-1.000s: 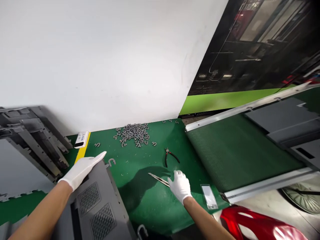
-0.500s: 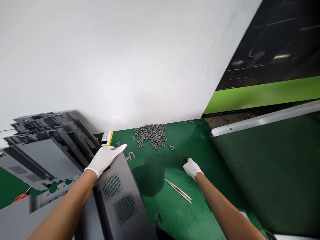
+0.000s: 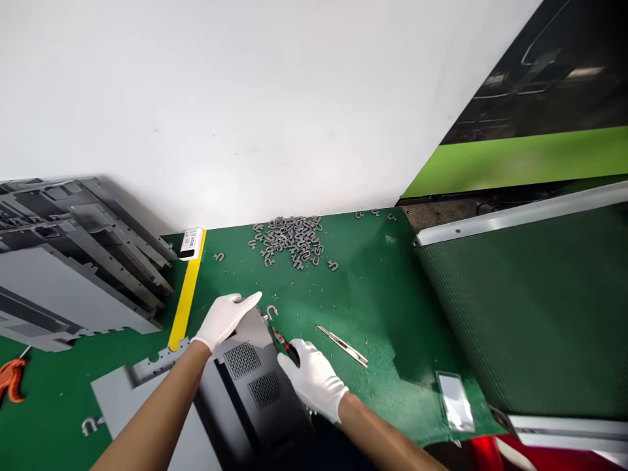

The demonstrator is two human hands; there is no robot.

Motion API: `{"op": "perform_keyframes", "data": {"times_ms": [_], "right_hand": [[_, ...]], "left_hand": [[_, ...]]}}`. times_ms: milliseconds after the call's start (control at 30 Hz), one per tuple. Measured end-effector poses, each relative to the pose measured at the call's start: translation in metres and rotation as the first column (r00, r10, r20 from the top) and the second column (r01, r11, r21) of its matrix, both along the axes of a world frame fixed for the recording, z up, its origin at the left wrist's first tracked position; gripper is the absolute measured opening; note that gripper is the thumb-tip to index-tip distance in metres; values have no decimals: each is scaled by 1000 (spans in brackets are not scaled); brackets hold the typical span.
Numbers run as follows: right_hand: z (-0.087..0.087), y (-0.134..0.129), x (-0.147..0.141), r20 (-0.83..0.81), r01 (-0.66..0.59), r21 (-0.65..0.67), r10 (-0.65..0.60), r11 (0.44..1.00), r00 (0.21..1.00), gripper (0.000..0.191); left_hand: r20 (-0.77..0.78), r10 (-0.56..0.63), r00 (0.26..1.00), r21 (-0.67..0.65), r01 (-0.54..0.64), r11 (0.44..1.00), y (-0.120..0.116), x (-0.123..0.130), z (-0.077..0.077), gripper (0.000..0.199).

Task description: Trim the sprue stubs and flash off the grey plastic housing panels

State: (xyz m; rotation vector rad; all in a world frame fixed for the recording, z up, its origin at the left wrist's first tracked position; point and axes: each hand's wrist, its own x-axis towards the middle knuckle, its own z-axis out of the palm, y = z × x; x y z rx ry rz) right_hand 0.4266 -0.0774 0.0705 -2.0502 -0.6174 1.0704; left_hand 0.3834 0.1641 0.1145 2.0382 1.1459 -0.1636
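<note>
My white-gloved left hand (image 3: 228, 319) is closed on the top edge of a grey plastic panel (image 3: 294, 415), its thumb pointing right along the corner. The panel has two vent grilles (image 3: 265, 388) and stands tilted over the table. A small U-shaped plastic piece (image 3: 271, 313) sticks out from its corner, just beyond my left thumb. My gloved right hand (image 3: 314, 376) is wrapped round a pair of cutting pliers (image 3: 285, 343) with red and black handles. The pliers' tips lie close to the U-shaped piece; whether they touch cannot be seen.
A heap of U-shaped pieces (image 3: 293, 239) lies by the white wall. A craft knife (image 3: 342, 345) rests on the green table (image 3: 353, 294). Stacked grey panels (image 3: 83, 261) lean at left, near an orange-handled tool (image 3: 12, 378). A conveyor belt (image 3: 530, 307) runs along the right.
My right hand has moved left with the pliers, from over the open table to the panel's corner. My left hand still grips the panel; the view has shifted.
</note>
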Motion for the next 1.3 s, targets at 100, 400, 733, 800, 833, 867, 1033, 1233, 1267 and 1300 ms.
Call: {"op": "perform_keyframes", "data": {"times_ms": [100, 400, 733, 800, 833, 867, 1033, 1233, 1267, 1300], "right_hand": [[-20, 8, -10, 113, 14, 45, -19, 999, 993, 49], [-55, 12, -22, 310, 18, 162, -69, 987, 948, 53], [-75, 16, -17, 421, -9, 174, -66, 985, 905, 60], [-76, 20, -16, 410, -11, 152, -53, 988, 911, 59], [-75, 22, -15, 393, -5, 139, -50, 990, 918, 59], [-74, 25, -14, 367, 1, 128, -48, 992, 929, 58], [-59, 44, -9, 275, -57, 45, 42, 997, 960, 54], [-54, 71, -14, 293, -142, -54, 152, 988, 944, 47], [-54, 74, -15, 297, -149, -76, 165, 986, 940, 47], [-55, 78, -17, 301, -154, -100, 178, 983, 937, 48]], "left_hand": [[-1, 3, 1000, 19, -3, 1000, -3, 2, 3, 65], [-14, 0, 1000, 47, 1, 999, -13, 10, 4, 67], [-31, 25, 999, -3, -25, 1000, -12, 14, 1, 67], [-42, 39, 998, -4, -40, 999, -9, 12, -2, 67], [-47, 48, 998, -7, -48, 999, -7, 11, -4, 67], [-51, 58, 997, -12, -59, 998, -5, 9, -6, 67], [2, 135, 991, -59, -134, 989, 12, -7, -22, 61], [8, 184, 983, -93, -182, 979, 30, -23, -39, 62], [-4, 198, 980, -101, -197, 975, 32, -25, -42, 63], [-18, 212, 977, -107, -213, 971, 35, -26, -45, 64]]}}
